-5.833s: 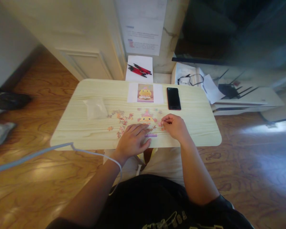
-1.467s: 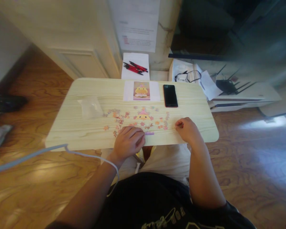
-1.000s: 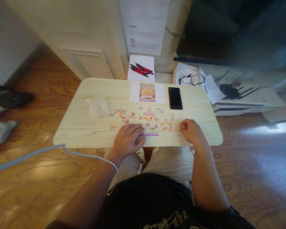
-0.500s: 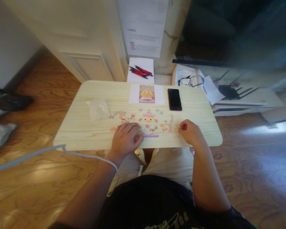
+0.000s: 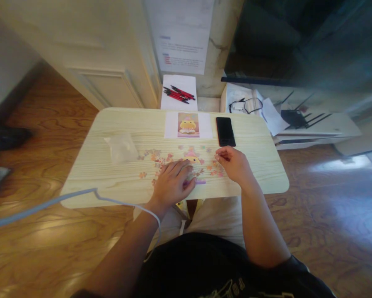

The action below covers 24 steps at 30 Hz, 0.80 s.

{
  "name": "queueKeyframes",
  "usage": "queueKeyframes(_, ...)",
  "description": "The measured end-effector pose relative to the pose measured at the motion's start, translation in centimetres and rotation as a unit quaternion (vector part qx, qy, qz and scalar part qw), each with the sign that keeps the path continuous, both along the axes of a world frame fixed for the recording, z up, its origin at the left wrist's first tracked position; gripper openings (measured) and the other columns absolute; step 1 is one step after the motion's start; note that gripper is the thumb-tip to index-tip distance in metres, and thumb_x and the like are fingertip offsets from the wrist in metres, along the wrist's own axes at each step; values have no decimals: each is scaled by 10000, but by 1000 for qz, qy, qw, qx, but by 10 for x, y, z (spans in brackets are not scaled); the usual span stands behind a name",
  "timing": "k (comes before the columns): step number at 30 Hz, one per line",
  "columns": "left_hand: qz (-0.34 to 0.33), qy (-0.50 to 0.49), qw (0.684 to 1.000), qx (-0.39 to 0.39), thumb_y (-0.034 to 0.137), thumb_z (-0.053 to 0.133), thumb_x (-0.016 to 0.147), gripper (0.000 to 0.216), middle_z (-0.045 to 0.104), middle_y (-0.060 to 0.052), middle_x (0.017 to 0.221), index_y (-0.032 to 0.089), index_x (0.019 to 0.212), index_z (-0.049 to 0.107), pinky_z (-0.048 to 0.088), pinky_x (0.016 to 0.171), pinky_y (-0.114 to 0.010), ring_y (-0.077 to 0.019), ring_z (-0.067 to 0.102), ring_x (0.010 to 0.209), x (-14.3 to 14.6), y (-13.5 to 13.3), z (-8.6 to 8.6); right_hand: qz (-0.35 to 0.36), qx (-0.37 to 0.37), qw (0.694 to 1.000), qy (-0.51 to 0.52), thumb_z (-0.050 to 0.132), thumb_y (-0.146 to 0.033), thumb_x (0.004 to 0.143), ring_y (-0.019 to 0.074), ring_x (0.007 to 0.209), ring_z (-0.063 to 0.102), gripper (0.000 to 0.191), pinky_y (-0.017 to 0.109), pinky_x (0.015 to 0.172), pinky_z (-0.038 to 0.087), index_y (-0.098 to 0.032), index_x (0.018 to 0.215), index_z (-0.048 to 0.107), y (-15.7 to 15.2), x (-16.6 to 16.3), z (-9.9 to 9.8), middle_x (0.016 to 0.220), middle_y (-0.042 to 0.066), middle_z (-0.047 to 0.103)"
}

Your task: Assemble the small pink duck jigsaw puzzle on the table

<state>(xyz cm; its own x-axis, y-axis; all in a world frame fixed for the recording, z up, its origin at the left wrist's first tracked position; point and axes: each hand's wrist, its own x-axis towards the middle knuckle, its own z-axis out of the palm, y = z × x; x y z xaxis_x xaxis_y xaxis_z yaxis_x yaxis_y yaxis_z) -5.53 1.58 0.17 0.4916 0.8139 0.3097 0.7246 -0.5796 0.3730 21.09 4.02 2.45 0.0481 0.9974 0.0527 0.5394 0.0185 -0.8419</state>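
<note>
Palm down, my left hand (image 5: 173,183) rests over the lower left of a partly joined jigsaw puzzle (image 5: 192,157) with a yellow cartoon face and a pink top. Its fingers are stretched out and cover some pieces. A purple bottom strip (image 5: 201,182) shows beside the thumb. My right hand (image 5: 235,164) is at the puzzle's right side, thumb and fingertips pinched on a small puzzle piece (image 5: 217,157), mostly hidden. Loose puzzle pieces (image 5: 215,169) lie below those fingertips, and more loose orange and pink pieces (image 5: 155,156) are scattered left of the puzzle.
A printed picture of the yellow character (image 5: 188,125) lies behind the puzzle on the pale wooden table (image 5: 89,165). To its right is a black phone (image 5: 225,131); a clear plastic bag (image 5: 121,148) lies left. Red pens (image 5: 179,94) sit beyond the table. A grey cable (image 5: 80,193) crosses the left front.
My right hand has moved left and away from me, from the table's right part to near the puzzle. My left hand has shifted slightly right. The camera view has shifted a little.
</note>
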Motion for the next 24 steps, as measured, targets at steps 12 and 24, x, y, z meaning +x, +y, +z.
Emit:
queueKeyframes(12, -5, -4, 999, -36, 409, 594, 973, 347, 659, -103, 1424, 217, 1248, 680, 438, 1148, -517, -318, 571, 1363, -1, 1, 3, 22, -9, 996, -86, 666, -154, 898, 194, 866, 735, 183, 326, 833, 555, -232, 1017, 781, 33, -34, -14, 948, 28, 804)
queueKeyframes(24, -8, 2, 999, -39, 393, 625, 950, 362, 644, -116, 1453, 198, 1248, 693, 450, 1149, -541, -330, 554, 1377, 0, 1, 3, 30, 12, 993, -113, 662, -135, 894, 182, 839, 711, 158, 297, 792, 519, -229, 962, 769, 33, -39, -13, 927, 25, 790)
